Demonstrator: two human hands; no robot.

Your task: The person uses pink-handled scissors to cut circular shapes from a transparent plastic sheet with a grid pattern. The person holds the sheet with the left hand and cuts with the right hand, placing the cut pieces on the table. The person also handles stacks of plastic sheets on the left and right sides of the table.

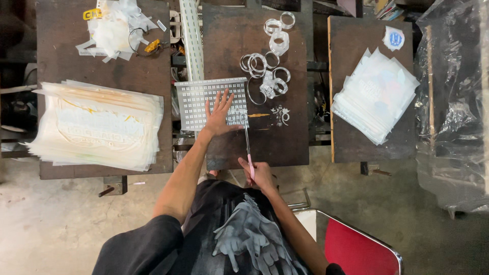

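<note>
Left hand (220, 114) splayed flat, arm outstretched; right hand (260, 174) closed, near the body.

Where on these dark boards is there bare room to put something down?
Bare patches: the middle board's near right corner, and the left board between the scrap heap and the tall stack of printed sheets. Crowded: around the clear plastic rings.

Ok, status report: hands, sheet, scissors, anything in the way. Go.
Left hand flat, fingers spread, on the grid-printed sheet. Right hand grips pink-handled scissors, blades at the sheet's right edge. Cut plastic scraps lie just beyond.
</note>
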